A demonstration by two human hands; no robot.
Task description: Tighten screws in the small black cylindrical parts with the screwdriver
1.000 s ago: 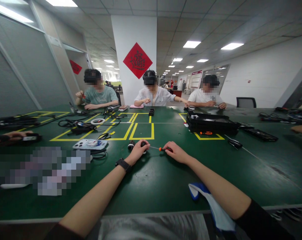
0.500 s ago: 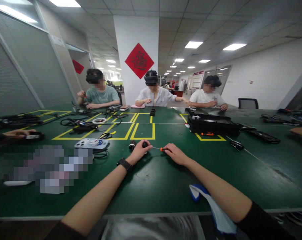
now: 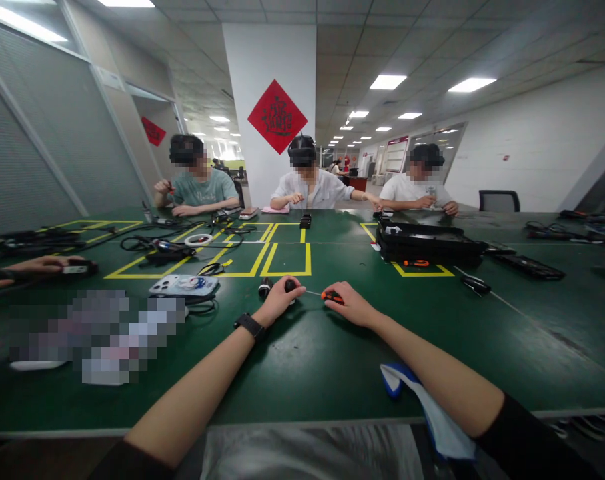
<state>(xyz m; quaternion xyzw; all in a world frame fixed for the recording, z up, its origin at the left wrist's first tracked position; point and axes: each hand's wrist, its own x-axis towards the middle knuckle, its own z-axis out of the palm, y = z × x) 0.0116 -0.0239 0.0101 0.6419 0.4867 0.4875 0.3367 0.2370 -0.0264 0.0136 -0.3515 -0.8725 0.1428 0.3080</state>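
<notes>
My left hand (image 3: 278, 300), with a black watch on its wrist, grips a small round black part (image 3: 291, 287) just above the green table. My right hand (image 3: 351, 303) is closed on an orange and black screwdriver (image 3: 332, 298). The screwdriver's thin shaft points left and reaches the black part; where its tip meets the part is too small to make out. Another round black piece with a pale band (image 3: 265, 287) stands on the table just left of my left hand.
Left of my hands lie a phone (image 3: 185, 286) and cables. A black tray (image 3: 427, 245) sits at the back right, near a second orange tool (image 3: 415, 263). Blue-and-white cloth (image 3: 432, 413) hangs over the front edge. Three people sit opposite; another person's hands are at far left.
My right fingers have shifted on the screwdriver, so more of its handle shows. My left hand stays at the black part. At far left, another person's second hand has come into view.
</notes>
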